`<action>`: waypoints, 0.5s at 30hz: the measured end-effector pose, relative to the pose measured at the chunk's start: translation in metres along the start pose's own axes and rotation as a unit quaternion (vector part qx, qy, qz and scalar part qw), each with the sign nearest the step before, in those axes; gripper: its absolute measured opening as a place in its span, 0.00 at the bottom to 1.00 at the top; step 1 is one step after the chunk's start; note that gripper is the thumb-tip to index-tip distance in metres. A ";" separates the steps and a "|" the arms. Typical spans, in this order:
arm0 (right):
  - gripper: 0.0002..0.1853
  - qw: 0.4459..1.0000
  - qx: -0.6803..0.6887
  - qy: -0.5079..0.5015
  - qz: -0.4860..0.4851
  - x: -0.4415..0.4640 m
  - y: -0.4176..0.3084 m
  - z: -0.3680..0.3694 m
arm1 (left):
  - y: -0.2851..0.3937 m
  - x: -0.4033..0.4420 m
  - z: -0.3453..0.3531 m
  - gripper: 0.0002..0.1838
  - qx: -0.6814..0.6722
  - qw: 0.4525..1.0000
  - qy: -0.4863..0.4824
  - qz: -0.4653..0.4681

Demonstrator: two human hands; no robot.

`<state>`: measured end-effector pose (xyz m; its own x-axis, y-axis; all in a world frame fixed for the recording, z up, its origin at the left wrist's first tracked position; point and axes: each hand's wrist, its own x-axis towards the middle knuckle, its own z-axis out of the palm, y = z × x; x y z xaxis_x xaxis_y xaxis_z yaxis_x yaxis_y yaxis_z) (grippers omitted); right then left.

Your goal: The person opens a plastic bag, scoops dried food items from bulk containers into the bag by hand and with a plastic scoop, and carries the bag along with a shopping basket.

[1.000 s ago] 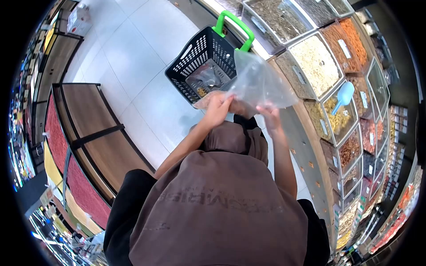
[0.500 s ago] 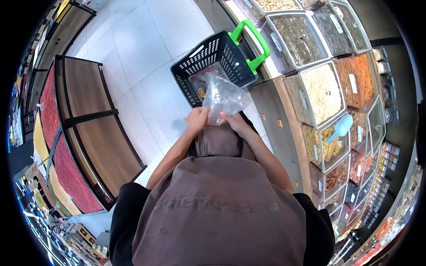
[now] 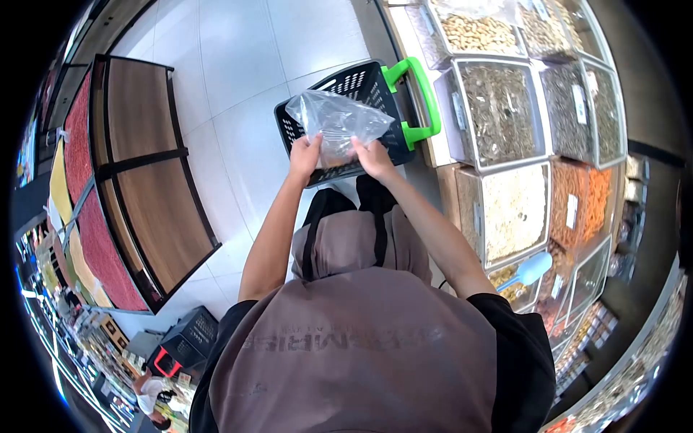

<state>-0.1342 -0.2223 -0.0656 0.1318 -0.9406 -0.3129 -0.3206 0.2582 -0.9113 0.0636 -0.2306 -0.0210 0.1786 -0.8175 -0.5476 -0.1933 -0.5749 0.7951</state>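
A clear plastic bag (image 3: 336, 119) is stretched between my two hands, above the black shopping basket (image 3: 372, 83) with its green handle (image 3: 432, 101). My left hand (image 3: 304, 155) pinches the bag's lower left side. On the other side, my right hand (image 3: 372, 156) pinches it with thumb and fingers. The bag covers much of the basket's inside, so what lies in there is mostly hidden. Through the film I cannot make out any contents of the bag.
Clear bins of dried goods, such as peanuts (image 3: 480, 35), white flakes (image 3: 516, 216) and orange pieces (image 3: 598, 198), line the right side. A light blue scoop (image 3: 533, 268) lies on one. A wooden display stand (image 3: 141, 108) is at left; a person (image 3: 151, 397) is behind, lower left.
My hands have moved up and away from my body, carrying the plastic bag over the basket. The bins and the display stand have shifted in view as I moved.
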 end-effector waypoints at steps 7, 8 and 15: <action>0.24 0.954 -0.278 -0.104 0.043 0.043 0.117 -0.007 | -0.124 0.055 0.049 0.21 0.223 0.974 -0.020 -0.021; 0.23 0.952 -0.291 -0.088 0.031 0.041 0.141 -0.002 | -0.150 0.058 0.060 0.21 0.237 0.972 -0.002 -0.008; 0.25 0.882 -0.319 -0.296 0.180 0.062 0.205 0.003 | -0.238 0.100 0.101 0.22 0.213 0.949 -0.045 -0.228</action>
